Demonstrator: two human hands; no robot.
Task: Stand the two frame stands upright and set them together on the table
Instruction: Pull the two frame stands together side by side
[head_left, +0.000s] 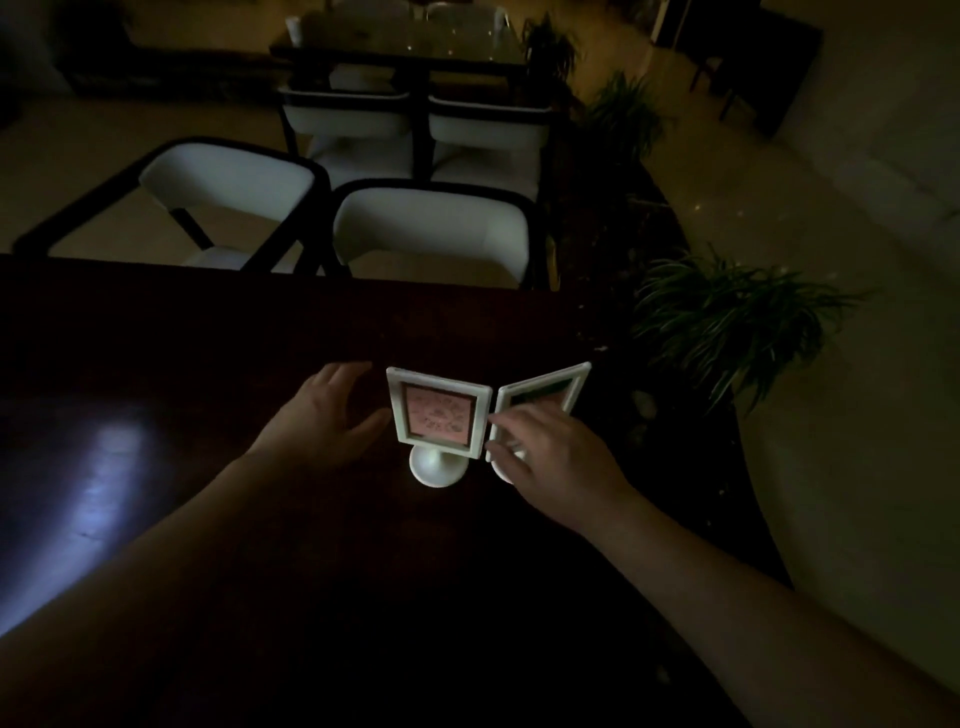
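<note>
Two white frame stands stand upright side by side on the dark table (208, 338). The left frame stand (439, 413) shows a pink picture and rests on a round white foot. The right frame stand (543, 397) is angled away, its foot partly hidden behind my right hand (550, 457), whose fingers touch its lower left edge. My left hand (324, 415) hovers just left of the left frame, fingers spread, holding nothing. The two frames nearly meet at their inner edges.
Two white-backed chairs (431, 228) stand at the table's far edge, with another table and chairs (405, 47) behind them. Potted plants (727, 317) stand right of the table. The room is dim, with a light reflection (98, 467) on the tabletop at left.
</note>
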